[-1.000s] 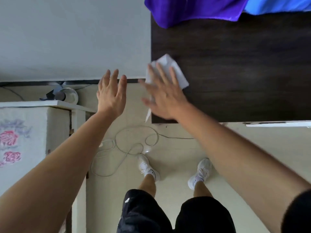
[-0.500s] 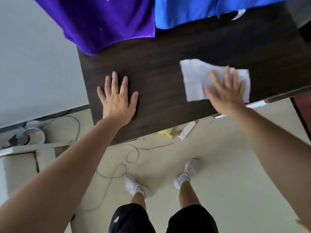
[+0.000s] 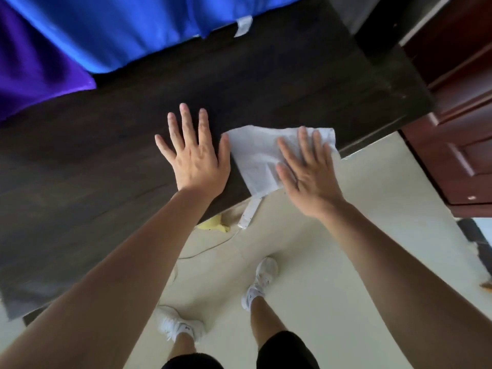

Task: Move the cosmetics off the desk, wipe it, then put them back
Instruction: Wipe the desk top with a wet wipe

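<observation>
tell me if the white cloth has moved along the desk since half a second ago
Yes. The cloth slid left toward the planted left hand, under the right hand.

wipe point(image 3: 262, 158) slid beside left hand point(image 3: 198, 158)

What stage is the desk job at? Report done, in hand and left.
Done: no cosmetics show on the visible part of the dark desk, so clearing looks finished. In hand: the right hand presses a white wipe flat near the desk's front edge, while the left hand rests flat, fingers spread, beside it. Left: finishing the wiping and putting the cosmetics back; none are in view.
</observation>
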